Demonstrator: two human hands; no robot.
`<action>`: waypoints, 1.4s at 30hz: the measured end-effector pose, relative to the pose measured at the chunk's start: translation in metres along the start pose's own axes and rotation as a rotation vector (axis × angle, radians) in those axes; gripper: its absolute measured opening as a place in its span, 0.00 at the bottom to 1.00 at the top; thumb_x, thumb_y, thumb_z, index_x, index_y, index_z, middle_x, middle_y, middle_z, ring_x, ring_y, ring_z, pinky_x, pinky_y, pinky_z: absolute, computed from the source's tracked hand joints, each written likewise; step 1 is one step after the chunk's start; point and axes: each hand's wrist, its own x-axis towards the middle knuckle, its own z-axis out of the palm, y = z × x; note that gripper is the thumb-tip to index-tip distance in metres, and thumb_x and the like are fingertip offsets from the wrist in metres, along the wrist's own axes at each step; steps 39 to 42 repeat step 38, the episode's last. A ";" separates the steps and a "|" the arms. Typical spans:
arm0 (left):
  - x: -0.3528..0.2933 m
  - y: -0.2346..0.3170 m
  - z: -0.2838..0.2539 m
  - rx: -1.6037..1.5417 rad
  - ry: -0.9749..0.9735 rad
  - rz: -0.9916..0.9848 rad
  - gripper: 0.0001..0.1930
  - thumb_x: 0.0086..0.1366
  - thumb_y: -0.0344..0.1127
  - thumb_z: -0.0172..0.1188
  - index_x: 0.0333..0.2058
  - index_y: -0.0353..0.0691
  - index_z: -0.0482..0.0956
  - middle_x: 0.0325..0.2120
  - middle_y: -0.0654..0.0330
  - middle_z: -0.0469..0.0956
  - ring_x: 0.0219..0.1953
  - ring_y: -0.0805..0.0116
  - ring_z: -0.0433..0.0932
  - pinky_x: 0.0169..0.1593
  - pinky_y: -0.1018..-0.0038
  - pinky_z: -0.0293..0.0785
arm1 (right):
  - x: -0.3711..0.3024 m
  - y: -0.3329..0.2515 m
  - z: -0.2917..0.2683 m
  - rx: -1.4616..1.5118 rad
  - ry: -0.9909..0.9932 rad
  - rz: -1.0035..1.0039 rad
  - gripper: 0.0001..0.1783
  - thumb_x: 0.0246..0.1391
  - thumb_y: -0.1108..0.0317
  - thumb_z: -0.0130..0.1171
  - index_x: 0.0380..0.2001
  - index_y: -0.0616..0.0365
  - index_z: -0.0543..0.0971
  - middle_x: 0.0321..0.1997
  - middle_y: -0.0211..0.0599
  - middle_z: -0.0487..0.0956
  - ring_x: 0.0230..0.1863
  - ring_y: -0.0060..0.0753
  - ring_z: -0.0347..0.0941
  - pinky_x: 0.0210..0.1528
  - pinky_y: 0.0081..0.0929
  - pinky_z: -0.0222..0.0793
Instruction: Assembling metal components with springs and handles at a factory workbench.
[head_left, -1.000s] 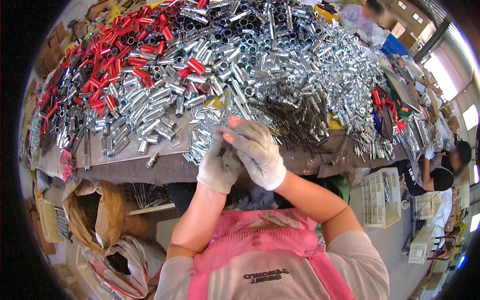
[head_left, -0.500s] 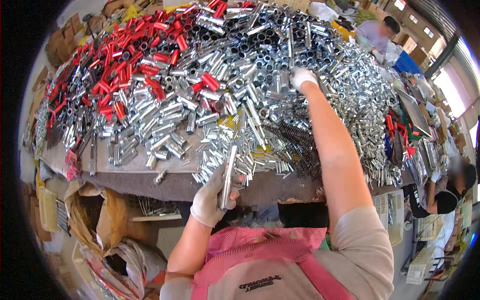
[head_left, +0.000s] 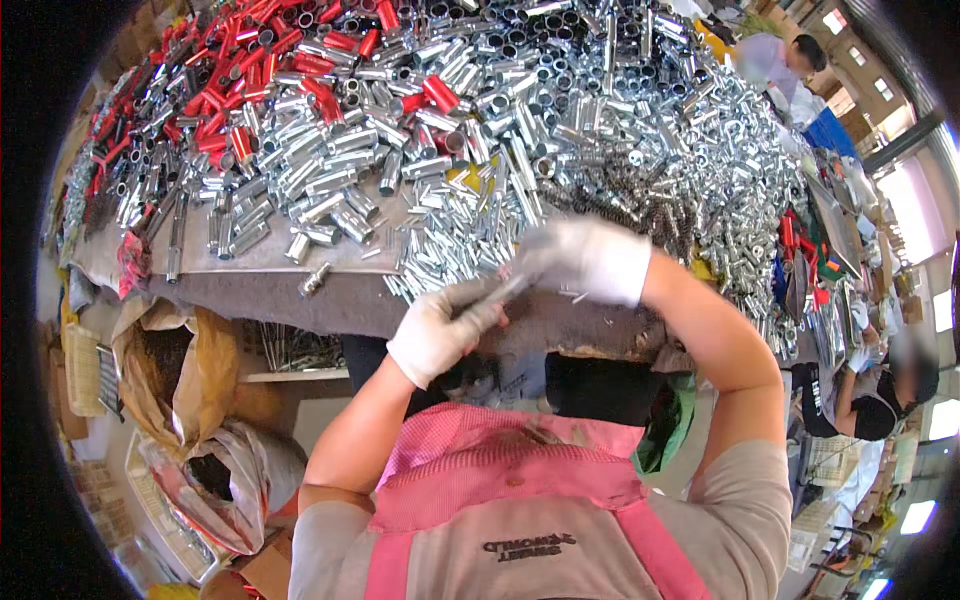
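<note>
My left hand (head_left: 440,332), in a white glove with greyed fingers, is closed round a slim silver metal tube (head_left: 513,288) at the table's near edge. The tube slants up and right. At its upper end is my right hand (head_left: 590,260), also gloved and blurred by motion, its fingers drawn together. Whatever lies inside those fingers is hidden. Just beyond both hands spreads a heap of small silver pins (head_left: 460,235). Dark coil springs (head_left: 655,215) lie past the right hand.
Large heaps of silver tubes (head_left: 330,165), red tubes (head_left: 240,80) and small shiny fittings (head_left: 745,190) cover the table. Open sacks (head_left: 175,370) stand below its left edge. Two other people are at the right, one far (head_left: 765,60), one nearer (head_left: 860,400).
My right hand has come back from the tube heap to the upper end of the tube in my left hand. That tube now leans further right. The view has shifted slightly.
</note>
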 end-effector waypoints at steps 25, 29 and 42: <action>0.021 -0.029 -0.020 0.539 0.713 0.541 0.16 0.54 0.28 0.61 0.43 0.34 0.76 0.36 0.48 0.78 0.37 0.56 0.79 0.43 0.69 0.74 | 0.035 0.297 -0.107 0.586 1.086 0.773 0.26 0.50 0.59 0.58 0.49 0.64 0.72 0.29 0.33 0.77 0.23 0.22 0.69 0.27 0.21 0.66; 0.014 -0.019 -0.026 0.209 0.497 0.337 0.19 0.60 0.29 0.57 0.50 0.34 0.70 0.34 0.56 0.80 0.29 0.74 0.77 0.33 0.77 0.73 | -0.010 0.147 -0.087 0.924 1.057 0.542 0.21 0.60 0.63 0.50 0.54 0.64 0.68 0.34 0.30 0.76 0.26 0.13 0.61 0.23 0.12 0.55; -0.019 -0.010 -0.006 -0.429 0.119 -0.073 0.15 0.64 0.40 0.55 0.42 0.34 0.73 0.17 0.65 0.68 0.15 0.79 0.63 0.16 0.82 0.55 | -0.088 0.027 -0.006 0.798 0.596 0.582 0.15 0.53 0.73 0.56 0.46 0.60 0.73 0.28 0.33 0.75 0.28 0.20 0.70 0.28 0.19 0.67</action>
